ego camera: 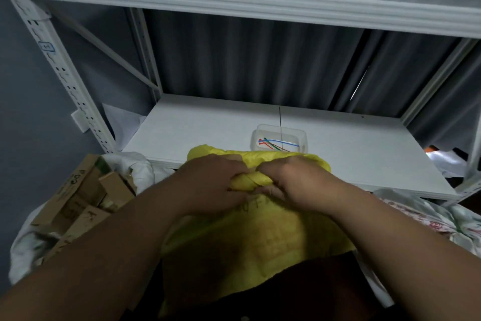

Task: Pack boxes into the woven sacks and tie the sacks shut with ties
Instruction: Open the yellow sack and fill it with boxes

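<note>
both hands meet at the gathered mouth of the yellow woven sack (pixel 260 232), which stands near the person, just in front of the white shelf (pixel 351 154). the left hand (pixel 212 185) has its fingers curled round a bunched fold of the yellow fabric, and the right hand (pixel 296 185) pinches the same bunch from the right, so the two hands touch or nearly touch over it. the step in hand looks like gathering the neck before tying.

to do it well, i judge the fabric should be twisted into one tight neck with no loose flaps, then held by one hand alone so the other can reach far to the clear plastic tub (pixel 279 138) of cable ties (pixel 276 144) on the shelf. keeping the grip low on the neck would leave room above it for the tie.

counts: one yellow sack in hand; one tub; inside it roughly five or six ties in red, blue and green, too tangled to count surely. at near left a white sack (pixel 140 167) holds cardboard boxes (pixel 78 203), at least four showing. at right lies one patterned sack or cloth (pixel 416 216); i cannot tell which.
</note>
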